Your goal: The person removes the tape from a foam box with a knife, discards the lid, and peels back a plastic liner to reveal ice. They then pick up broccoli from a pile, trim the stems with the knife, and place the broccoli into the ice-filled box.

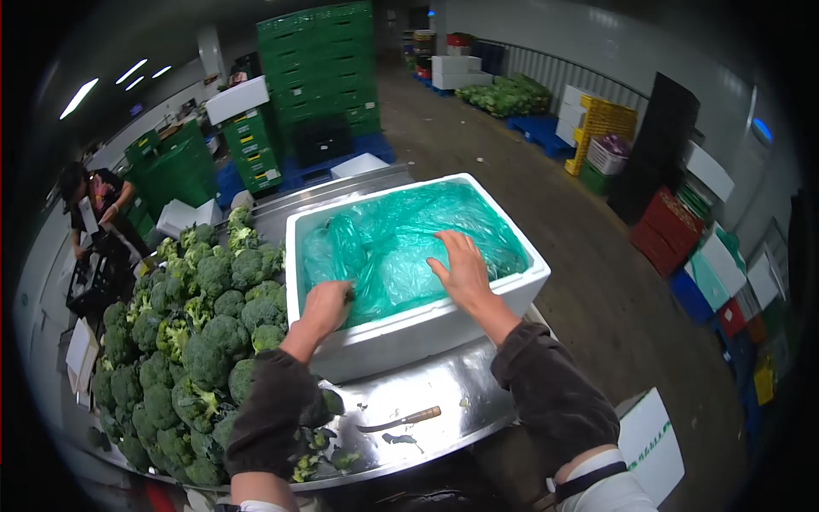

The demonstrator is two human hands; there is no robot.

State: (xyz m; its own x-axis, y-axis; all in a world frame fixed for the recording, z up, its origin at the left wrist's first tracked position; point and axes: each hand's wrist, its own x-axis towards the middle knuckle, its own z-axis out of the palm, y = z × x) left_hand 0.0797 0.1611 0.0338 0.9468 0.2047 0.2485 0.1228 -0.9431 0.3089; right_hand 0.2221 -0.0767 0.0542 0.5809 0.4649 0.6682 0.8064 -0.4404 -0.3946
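Head view: translucent green plastic liner [397, 264] lies inside the crosswise, rectangular white foam box [409, 343], beneath the wide-spread right hand [465, 271]; left hand [324, 311] curls at the near-left rim, grip unclear.

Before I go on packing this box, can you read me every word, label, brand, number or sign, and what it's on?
No text is legible enough to quote.
Top green crate, tall stack: lettering, too blurred.
Shorter crate stack: yellow labels, too small.
White box at lower right: green print, too blurred.
White foam box: no print visible.
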